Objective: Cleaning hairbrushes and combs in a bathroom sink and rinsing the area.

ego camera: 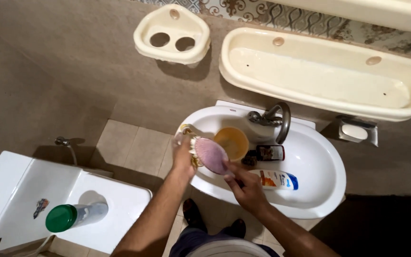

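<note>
**Pink scrubber being gripped by two hands over a white sink**

At the centre of the frame, a pink oval scrubber (211,155) is being held over the left rim of the white sink (327,188). The left hand (183,153) is being closed around a pale, frilly object beside the scrubber's upper end; what that object is cannot be told. The right hand (244,186) is being pinched with its fingers onto the scrubber's lower edge, seemingly so that it is being steadied from both ends above the basin.

Inside the sink, one orange cup (231,142) is being kept upright under the single metal tap (276,119), one small dark bottle (269,153) is lying beside it, and one white shampoo bottle (277,180) is lying on its side just beyond the right hand, probably being kept there within reach.

On the wall in the upper part of the frame, one two-hole holder (172,33) and one long cream shelf (329,76) are being seen, with one soap dish (355,131) at right. At lower left, one green-capped spray can (74,215) is lying on the white toilet tank (20,190).
</note>
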